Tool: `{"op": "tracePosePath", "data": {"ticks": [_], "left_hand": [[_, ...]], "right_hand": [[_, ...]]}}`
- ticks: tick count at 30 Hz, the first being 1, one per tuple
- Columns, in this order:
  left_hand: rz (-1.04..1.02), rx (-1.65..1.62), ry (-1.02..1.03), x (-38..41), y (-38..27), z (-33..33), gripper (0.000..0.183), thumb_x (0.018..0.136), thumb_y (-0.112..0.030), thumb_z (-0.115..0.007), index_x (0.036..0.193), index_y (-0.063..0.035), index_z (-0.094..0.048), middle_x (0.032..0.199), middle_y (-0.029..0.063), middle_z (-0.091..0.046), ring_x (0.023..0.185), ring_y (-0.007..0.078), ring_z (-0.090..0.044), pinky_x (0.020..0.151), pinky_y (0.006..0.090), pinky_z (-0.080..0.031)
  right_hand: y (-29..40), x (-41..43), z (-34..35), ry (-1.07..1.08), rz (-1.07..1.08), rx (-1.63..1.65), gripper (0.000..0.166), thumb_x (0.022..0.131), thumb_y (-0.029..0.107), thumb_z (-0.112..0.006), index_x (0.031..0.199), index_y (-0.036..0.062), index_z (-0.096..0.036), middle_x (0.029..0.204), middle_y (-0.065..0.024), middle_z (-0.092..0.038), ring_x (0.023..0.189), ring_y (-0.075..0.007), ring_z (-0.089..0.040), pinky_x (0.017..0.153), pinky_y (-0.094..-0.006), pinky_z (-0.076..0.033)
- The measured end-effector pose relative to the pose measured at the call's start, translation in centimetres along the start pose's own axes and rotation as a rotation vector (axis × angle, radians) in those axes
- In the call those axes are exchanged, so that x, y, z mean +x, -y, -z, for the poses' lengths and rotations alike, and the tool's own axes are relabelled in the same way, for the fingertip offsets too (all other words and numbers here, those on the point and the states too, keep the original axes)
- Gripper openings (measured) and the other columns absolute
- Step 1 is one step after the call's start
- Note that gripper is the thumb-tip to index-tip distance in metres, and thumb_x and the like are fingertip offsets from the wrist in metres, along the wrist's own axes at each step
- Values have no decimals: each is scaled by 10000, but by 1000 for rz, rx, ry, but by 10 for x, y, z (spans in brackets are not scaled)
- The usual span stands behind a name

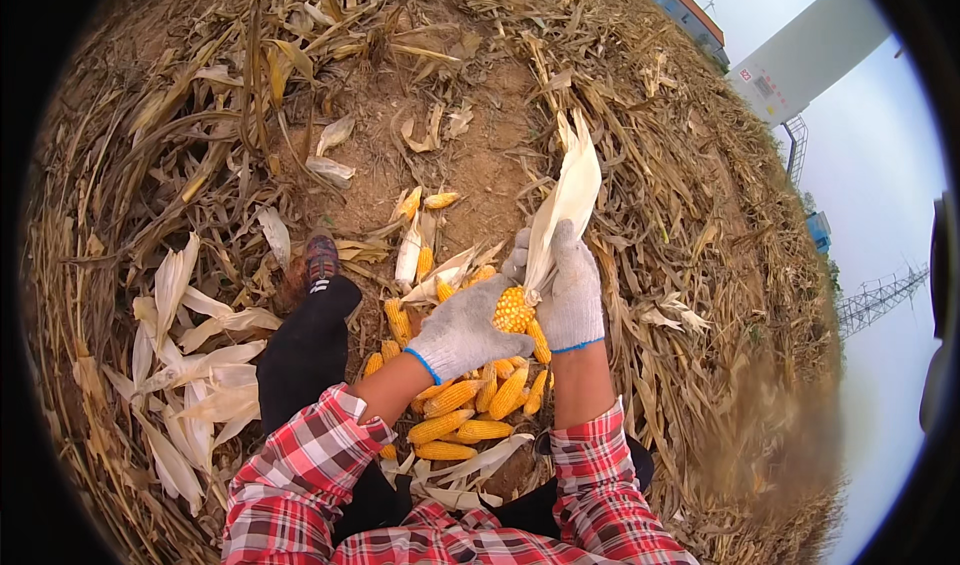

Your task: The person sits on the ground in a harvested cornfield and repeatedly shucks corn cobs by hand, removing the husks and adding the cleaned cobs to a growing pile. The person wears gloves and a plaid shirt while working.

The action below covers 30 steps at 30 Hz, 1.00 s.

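Both hands wear pale knit gloves with blue cuffs. My left hand (466,331) is closed around a yellow ear of corn (514,310), whose kernels show between the two hands. My right hand (571,287) grips the pale husk (566,197) at the base of that ear; the husk is folded back and points away from me. Below the hands lies a pile of bare yellow corn ears (454,398). Just beyond my left hand are more ears, some partly in their husks (442,274).
Loose pale husks (202,385) are heaped at the left, beside my outstretched leg and shoe (322,259). Dry corn stalks (660,212) cover the ground on both sides of a strip of bare soil (480,160). A tower base (810,47) and a lattice mast (881,302) stand far off.
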<state>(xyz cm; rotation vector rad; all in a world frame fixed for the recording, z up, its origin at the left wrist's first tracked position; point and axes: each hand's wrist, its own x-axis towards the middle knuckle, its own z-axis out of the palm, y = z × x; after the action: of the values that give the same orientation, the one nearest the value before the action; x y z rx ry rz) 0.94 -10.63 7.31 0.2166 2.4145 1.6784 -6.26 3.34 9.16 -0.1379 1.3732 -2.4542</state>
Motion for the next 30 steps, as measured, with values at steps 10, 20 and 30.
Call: {"op": "tracePosePath", "data": {"ticks": [10,20,30], "left_hand": [[-93,443,-211,0,13,-12,687,767,-414,-753,1287,-23,-531,1233,210,-588,1169,345,-575,1011,416,-457],[94,323,-145,1,4,-7,706,745,-401,-781,1272,-8,-524,1185,210,-609,1135,338,-602,954,408,-497],[182,-375,-96,10,14,-11,756,705,-422,-770,1256,41,-537,1169,235,-639,1110,327,-622,950,376,-490]], "right_hand": [[24,-16,-7,-356,509,-892,478,858,40,-681,1289,-18,-485,1200,-114,-556,1078,-184,-562,922,-314,-474],[11,-22,4,-370,470,-522,113,948,25,-535,1036,-42,-557,1033,-96,-620,943,-128,-575,875,-302,-479],[-3,-40,-2,-327,566,-461,144,920,24,-504,1048,-24,-548,1042,-91,-600,969,-144,-560,909,-307,-456]]}}
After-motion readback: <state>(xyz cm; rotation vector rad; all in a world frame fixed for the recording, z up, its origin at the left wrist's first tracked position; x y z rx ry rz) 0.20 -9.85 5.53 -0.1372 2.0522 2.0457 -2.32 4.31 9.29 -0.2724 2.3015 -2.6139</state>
